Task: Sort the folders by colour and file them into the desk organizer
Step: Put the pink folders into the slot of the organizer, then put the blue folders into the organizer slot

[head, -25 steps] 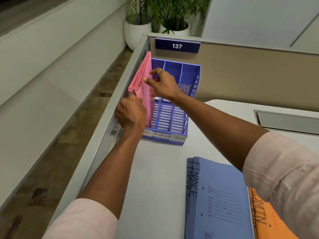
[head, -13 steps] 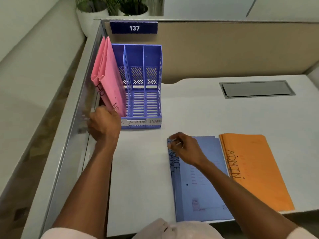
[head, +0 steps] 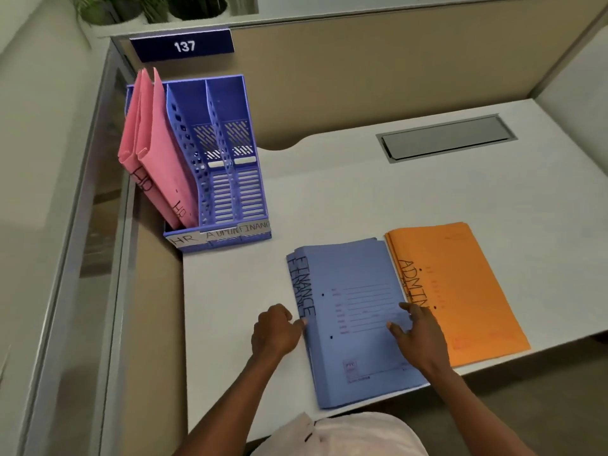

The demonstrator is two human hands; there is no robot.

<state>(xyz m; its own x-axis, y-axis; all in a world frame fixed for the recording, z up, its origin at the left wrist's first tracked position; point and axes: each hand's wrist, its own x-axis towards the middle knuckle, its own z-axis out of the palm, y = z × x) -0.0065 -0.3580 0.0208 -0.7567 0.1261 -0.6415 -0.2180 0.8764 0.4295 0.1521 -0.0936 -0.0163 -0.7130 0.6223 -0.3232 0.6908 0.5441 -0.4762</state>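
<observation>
Hands on flat blue card FINANCE folders (head: 355, 311) near desk edge: left hand (head: 274, 332) curled, pinching spine edge; right hand (head: 419, 335) spread loosely on cover, gripping nothing. Pink HR folders (head: 158, 153) upright in blue plastic organizer's (head: 230, 179) leftmost slot. Orange ADMIN folders (head: 460, 284) just beside.

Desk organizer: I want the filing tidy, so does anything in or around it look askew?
Only mildly. The two pink folders lean left in the HR slot of the desk organizer. The blue folders lie slightly staggered on the desk.
</observation>
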